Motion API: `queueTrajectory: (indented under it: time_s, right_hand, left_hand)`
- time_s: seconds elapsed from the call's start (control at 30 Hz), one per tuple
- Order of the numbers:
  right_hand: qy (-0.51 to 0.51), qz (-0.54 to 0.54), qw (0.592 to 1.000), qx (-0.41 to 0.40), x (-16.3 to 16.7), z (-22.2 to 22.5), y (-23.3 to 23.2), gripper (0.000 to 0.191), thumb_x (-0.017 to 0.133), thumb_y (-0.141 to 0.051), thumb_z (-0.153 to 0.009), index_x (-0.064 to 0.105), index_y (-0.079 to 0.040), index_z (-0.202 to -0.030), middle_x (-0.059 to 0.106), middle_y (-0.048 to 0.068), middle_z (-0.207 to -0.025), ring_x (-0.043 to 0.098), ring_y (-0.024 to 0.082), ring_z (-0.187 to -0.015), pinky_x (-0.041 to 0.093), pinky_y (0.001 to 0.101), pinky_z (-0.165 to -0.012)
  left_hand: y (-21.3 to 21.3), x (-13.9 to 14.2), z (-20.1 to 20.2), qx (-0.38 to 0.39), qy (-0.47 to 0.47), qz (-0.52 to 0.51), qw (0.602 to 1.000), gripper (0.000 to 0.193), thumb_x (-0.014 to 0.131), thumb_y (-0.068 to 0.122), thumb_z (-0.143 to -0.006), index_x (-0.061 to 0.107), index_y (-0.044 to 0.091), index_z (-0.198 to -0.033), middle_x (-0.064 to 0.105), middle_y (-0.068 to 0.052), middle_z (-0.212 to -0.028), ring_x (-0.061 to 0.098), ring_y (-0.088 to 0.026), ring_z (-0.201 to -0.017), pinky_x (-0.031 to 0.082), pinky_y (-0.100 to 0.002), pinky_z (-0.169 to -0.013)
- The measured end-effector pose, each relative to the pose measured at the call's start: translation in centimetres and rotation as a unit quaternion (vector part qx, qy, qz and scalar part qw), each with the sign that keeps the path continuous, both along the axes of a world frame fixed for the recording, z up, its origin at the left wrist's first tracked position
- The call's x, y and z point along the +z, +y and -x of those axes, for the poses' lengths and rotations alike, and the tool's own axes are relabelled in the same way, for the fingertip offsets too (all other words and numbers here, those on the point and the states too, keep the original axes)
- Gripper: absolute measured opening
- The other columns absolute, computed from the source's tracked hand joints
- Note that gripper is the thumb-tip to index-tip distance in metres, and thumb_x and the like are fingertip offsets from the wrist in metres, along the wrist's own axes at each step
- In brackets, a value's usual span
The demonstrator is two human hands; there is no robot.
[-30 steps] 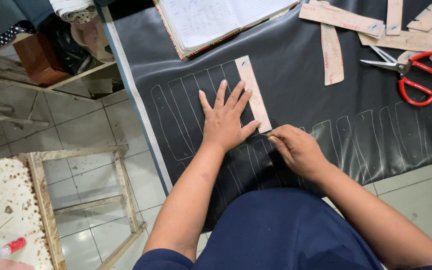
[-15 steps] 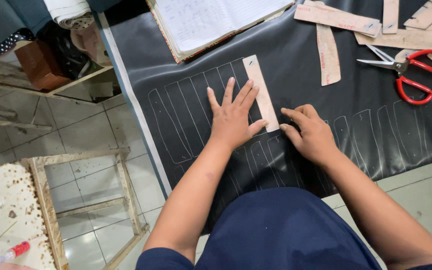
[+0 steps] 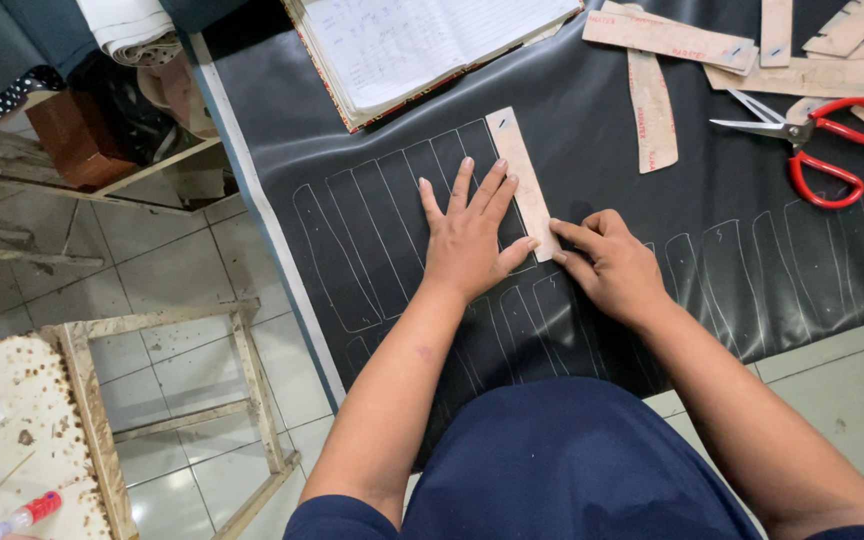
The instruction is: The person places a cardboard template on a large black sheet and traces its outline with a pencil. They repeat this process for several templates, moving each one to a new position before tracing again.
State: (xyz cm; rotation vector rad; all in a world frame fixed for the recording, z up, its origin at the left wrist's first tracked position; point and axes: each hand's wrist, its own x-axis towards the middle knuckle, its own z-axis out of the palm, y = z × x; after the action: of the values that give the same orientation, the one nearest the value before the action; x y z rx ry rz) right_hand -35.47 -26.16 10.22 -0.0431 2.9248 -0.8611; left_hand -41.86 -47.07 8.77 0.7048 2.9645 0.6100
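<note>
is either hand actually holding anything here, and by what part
The left hand presses flat on the cardboard template strip, fingertips on its long left edge. The right hand sits at the strip's lower end; what it pinches cannot be told.

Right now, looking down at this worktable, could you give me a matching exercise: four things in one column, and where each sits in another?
Things:
1. cardboard strip
2. scissors
3. open notebook
4. left hand

Places:
A. far edge of the black sheet, pages up
B. flat on the sheet, fingers spread, beside the strip
C. upper right, red handles, near other cardboard pieces
D. lying between the two hands, among chalk outlines

Pairs: 1-D, 2-C, 3-A, 4-B
</note>
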Motion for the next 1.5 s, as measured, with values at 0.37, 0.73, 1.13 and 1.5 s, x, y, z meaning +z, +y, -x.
queueTrajectory:
  time_s: [0.37,0.73,1.13,1.5]
  right_hand:
    - [0.004,-0.012,1.0,0.012,0.1,0.3,0.0,0.039,0.073,-0.029,-0.09,0.073,-0.024,-0.129,0.062,0.006,-0.107,0.068,0.024,-0.084,0.055,0.0388,-0.072]
    - [0.003,-0.001,1.0,0.013,0.2,0.3,0.1,0.039,0.076,-0.03,-0.089,0.073,-0.024,-0.127,0.062,0.005,-0.105,0.068,0.023,-0.083,0.055,0.0373,-0.072]
    - [-0.026,0.03,0.999,0.007,0.1,0.3,0.4,0.038,0.074,-0.026,-0.088,0.073,-0.02,-0.126,0.062,0.007,-0.108,0.067,0.024,-0.089,0.054,0.0385,-0.077]
    - [0.137,0.142,0.98,0.011,1.7,7.8,0.9,0.022,0.057,-0.016,-0.111,0.075,-0.004,-0.11,0.066,0.011,-0.097,0.065,0.023,-0.089,0.051,0.0336,-0.082]
  left_hand:
    - [-0.1,-0.2,0.0,-0.004,0.012,-0.009,1.0,0.084,0.071,0.061,-0.082,0.05,0.017,-0.15,0.039,0.001,-0.161,0.025,-0.032,-0.154,0.004,-0.077,-0.117]
    - [-0.2,0.1,0.0,-0.009,0.004,-0.011,1.0,0.078,0.073,0.059,-0.081,0.054,0.022,-0.147,0.039,0.0,-0.161,0.024,-0.032,-0.154,0.003,-0.077,-0.117]
    - [-0.2,-0.2,0.0,-0.013,0.01,0.001,1.0,0.079,0.073,0.06,-0.079,0.057,0.021,-0.145,0.038,0.002,-0.161,0.025,-0.031,-0.154,0.005,-0.078,-0.117]
    - [-0.3,0.4,0.2,-0.019,0.0,0.0,1.0,0.079,0.072,0.062,-0.08,0.056,0.02,-0.145,0.039,0.006,-0.16,0.024,-0.032,-0.154,0.006,-0.08,-0.115]
